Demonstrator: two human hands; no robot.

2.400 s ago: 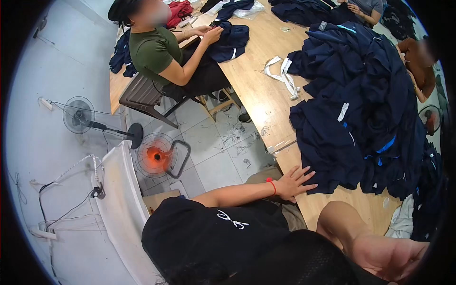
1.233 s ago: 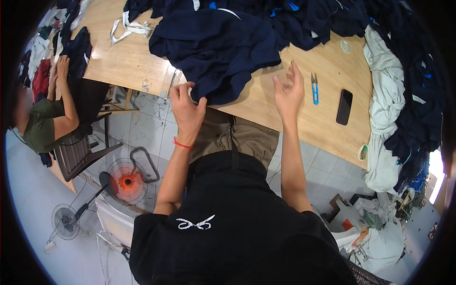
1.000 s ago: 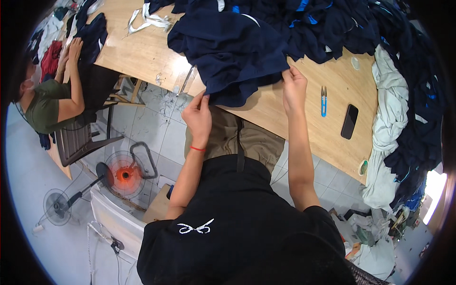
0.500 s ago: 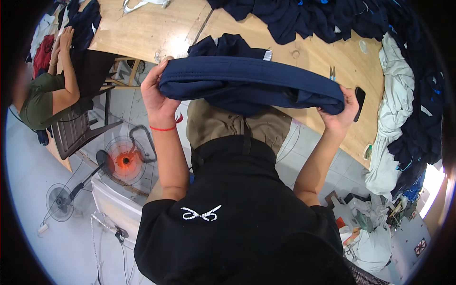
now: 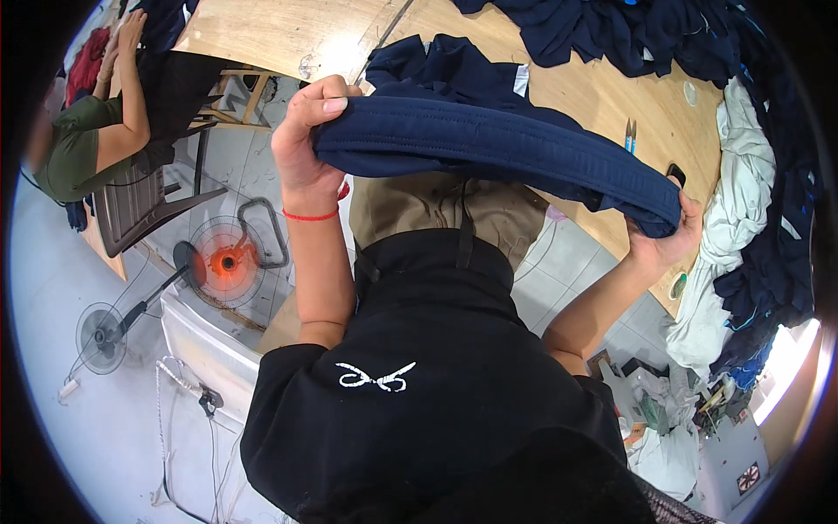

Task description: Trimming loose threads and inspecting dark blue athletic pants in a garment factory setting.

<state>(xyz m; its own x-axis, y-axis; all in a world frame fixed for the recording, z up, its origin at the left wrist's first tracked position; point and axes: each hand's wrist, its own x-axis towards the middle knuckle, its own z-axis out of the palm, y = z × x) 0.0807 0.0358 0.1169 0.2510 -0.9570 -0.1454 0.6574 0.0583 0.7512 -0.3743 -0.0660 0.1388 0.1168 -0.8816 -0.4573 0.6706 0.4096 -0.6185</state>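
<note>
Garment [image 5: 419, 70] spread by its band [image 5: 471, 131], right end low

Wooden table [image 5: 594, 105] runs across the far side of the work. On its far right sits a heap of navy clothing [image 5: 602, 35]; pale cloth [image 5: 742, 192] lies along the right edge.

The navy garment is held up at the table's near edge, its body bunched beyond the band; whether that body rests on the wood cannot be told. A white tab [image 5: 521, 80] shows at its far right.

The hands are well apart, each clamped on one end of the band. The left hand [image 5: 307, 140] pins its end with the thumb uppermost; the right hand [image 5: 668, 240] grips lower and nearer, its fingers partly hidden.

Findings: tension appears adequate, but the band bows and slopes. Good practice calls for levelling both ends, pulling evenly without straining the stitching, and turning the seam flat to the light.

Snips [image 5: 630, 135] and a phone [image 5: 676, 172] lie beyond the right end, both partly covered; loose folds are best kept off the blades.
</note>
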